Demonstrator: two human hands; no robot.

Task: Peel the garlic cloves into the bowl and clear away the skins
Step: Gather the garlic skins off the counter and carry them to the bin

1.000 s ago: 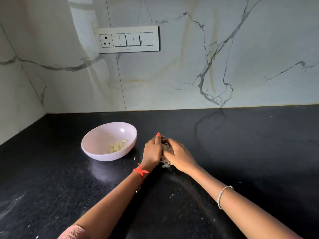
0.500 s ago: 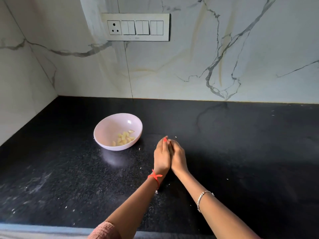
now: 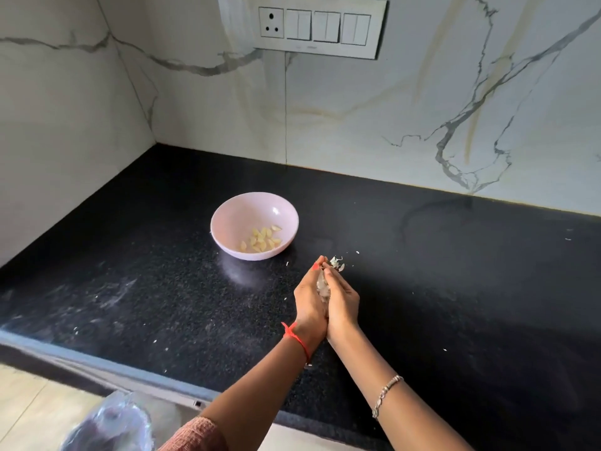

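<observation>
A pale pink bowl [image 3: 227,209] stands on the black countertop [image 3: 162,288] with several peeled yellow garlic cloves [image 3: 263,239] in it. To its right and nearer to me, my left hand [image 3: 307,297] and my right hand [image 3: 343,301] are cupped palm to palm, lifted off the counter. Between them they hold a wad of papery garlic skins [image 3: 323,284]. A few skins stick out past the fingertips. How much lies inside the palms is hidden.
Small white skin flakes [image 3: 357,252] are scattered over the counter around the hands and towards its front edge [image 3: 97,369]. A crumpled clear plastic bag [image 3: 110,424] sits below the counter at the lower left. A switch panel [image 3: 318,27] is on the marble wall.
My hands closed over the skins on the counter, drew towards me and rose, with the skins now held between the palms. The camera view has shifted back and left.
</observation>
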